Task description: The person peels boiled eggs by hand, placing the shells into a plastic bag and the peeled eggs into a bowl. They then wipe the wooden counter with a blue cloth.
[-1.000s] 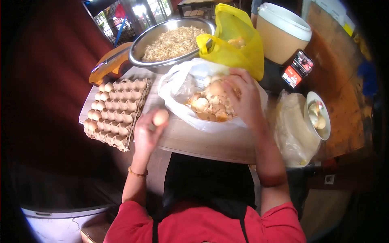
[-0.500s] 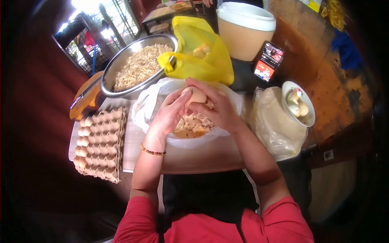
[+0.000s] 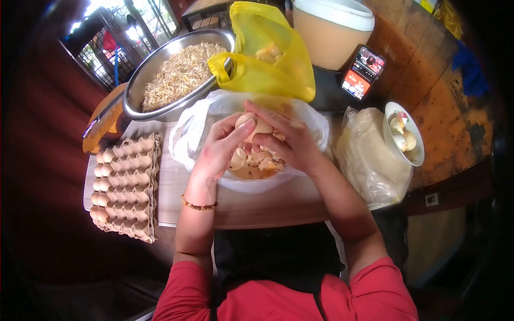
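Observation:
A pale brown egg [image 3: 261,127] is held between my two hands above an open white plastic bag [image 3: 184,140]. My left hand [image 3: 218,147] is closed on its left side, the thumb pressed across the shell. My right hand [image 3: 293,140] wraps it from the right, fingers over the top and thumb below. Below them, broken eggshells [image 3: 261,165] fill part of the bag. Whether the held egg's shell is cracked is hard to see. On the left lies a cardboard egg tray [image 3: 131,187] with several brown eggs along its left side.
Behind the bag are a steel bowl [image 3: 134,88] of thin pale strands, a yellow plastic bag [image 3: 262,75] and a white-lidded tub [image 3: 332,37]. To the right are a phone [image 3: 363,72], a filled clear plastic bag [image 3: 369,155] and a white bowl [image 3: 419,152] with eggs.
The camera view has tilted and shifted a little. Both hands stay on the egg over the bag, with the fingers slightly moved around it.

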`<action>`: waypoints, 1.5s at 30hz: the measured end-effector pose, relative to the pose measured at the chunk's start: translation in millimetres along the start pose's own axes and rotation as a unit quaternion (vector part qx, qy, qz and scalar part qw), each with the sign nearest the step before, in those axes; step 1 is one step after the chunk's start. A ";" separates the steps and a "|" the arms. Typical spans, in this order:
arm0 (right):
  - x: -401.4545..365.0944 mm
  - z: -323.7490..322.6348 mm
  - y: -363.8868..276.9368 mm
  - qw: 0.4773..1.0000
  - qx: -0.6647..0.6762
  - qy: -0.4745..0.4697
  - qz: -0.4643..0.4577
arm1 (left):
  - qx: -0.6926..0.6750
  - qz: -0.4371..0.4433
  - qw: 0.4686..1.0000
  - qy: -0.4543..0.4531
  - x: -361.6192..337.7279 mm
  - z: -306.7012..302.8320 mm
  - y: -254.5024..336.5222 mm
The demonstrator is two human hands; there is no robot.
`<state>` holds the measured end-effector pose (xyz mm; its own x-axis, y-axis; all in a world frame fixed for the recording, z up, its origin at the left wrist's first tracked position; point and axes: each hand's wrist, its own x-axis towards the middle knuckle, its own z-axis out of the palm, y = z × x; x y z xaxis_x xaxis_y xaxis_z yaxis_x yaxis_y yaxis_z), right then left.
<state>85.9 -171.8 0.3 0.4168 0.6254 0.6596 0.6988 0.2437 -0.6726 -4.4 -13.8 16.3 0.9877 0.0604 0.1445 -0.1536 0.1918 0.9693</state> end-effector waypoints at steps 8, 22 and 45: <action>0.6 -1.4 3.6 0.994 -0.099 -0.006 -0.036 | 0.001 -0.006 1.000 0.014 -0.5 2.0 0.1; -0.4 0.1 2.3 0.977 -0.207 0.039 -0.035 | 0.039 -0.025 0.998 0.031 0.2 -2.9 -4.5; 1.7 14.7 3.0 0.945 -0.268 0.139 -0.123 | 0.002 -0.039 0.993 0.107 -0.3 0.3 2.6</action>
<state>80.2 -159.1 -5.6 0.2877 0.3618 0.8868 0.9577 -0.1014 -0.2694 -5.1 -13.7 18.9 0.9673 0.2525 0.0237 -0.0764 0.2007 0.9767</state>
